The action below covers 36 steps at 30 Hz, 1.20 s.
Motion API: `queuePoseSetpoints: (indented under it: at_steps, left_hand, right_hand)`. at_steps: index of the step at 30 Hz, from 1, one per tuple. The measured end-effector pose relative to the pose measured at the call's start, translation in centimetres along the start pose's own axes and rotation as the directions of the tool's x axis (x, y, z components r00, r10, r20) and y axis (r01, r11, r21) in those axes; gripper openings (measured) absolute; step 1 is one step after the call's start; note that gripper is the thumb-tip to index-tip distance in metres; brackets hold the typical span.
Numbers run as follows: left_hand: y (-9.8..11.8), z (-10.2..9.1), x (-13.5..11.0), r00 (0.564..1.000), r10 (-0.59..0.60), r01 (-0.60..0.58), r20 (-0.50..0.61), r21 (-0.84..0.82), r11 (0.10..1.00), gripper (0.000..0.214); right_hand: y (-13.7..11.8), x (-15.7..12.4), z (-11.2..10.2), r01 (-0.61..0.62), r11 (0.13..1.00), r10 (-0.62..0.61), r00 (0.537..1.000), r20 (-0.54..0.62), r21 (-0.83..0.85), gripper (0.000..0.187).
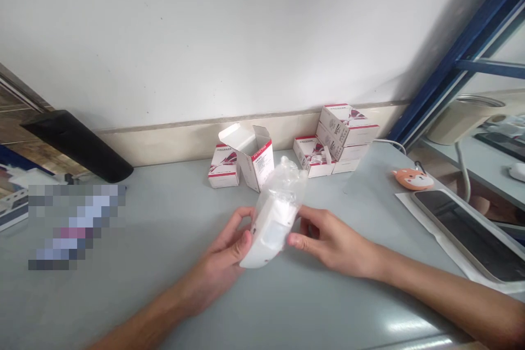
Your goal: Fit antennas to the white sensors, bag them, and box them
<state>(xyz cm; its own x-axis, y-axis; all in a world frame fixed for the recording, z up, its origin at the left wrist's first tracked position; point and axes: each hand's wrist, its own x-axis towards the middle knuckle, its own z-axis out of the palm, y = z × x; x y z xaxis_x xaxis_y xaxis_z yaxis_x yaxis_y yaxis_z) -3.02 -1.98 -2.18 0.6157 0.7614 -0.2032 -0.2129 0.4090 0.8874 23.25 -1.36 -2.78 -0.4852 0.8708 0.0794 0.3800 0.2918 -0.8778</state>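
Observation:
Both hands grip a white plastic detector (273, 235) sealed in a clear plastic bag (286, 183), which stands tilted above the grey table. My left hand (223, 257) cups its lower left side, with the thumb across the front. My right hand (328, 243) pinches its right side with the thumb and fingertips. Behind the bag is an open white and red detector box (257, 161), its flaps up. Closed matching boxes stand on both sides of it, one at left (223, 168) and one at right (312, 157), and a small stack (346, 131) rises further right.
The grey table (328, 311) meets a white wall behind. A phone (467, 235) lies on a white sheet at right, near an orange fox-shaped keychain (412, 178). A black bar (76, 145) lies at back left, beside a blurred patch. A blue metal frame (463, 60) stands at upper right.

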Motion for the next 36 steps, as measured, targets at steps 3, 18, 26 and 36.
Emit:
queuePoseSetpoints:
  at_steps: [3, 18, 26, 36]
  left_hand:
    - [-0.3, -0.2, -0.1, 1.000, 0.015, -0.018, 0.024, 0.133, 0.991, 0.038]
    - [-0.1, 0.5, 0.6, 0.936, 0.305, -0.190, -0.173, 0.483, 0.855, 0.046]
    - [-0.2, -0.4, 1.0, 0.957, 0.239, -0.054, -0.163, 0.712, 0.700, 0.037]
    - [0.0, 0.3, 0.4, 0.954, 0.282, -0.145, -0.100, 0.669, 0.729, 0.050]
  right_hand:
    - [0.5, 0.0, 0.3, 0.091, 0.983, -0.087, 0.996, -0.032, 0.157, 0.043]
    - [0.0, -0.2, 0.1, 0.156, 0.894, -0.169, 0.986, 0.006, -0.420, 0.033]
    - [0.0, -0.2, -0.8, 0.165, 0.893, -0.163, 0.986, 0.040, -0.420, 0.040]
    - [0.7, 0.0, -0.1, 0.196, 0.860, -0.163, 0.980, 0.110, -0.471, 0.038]
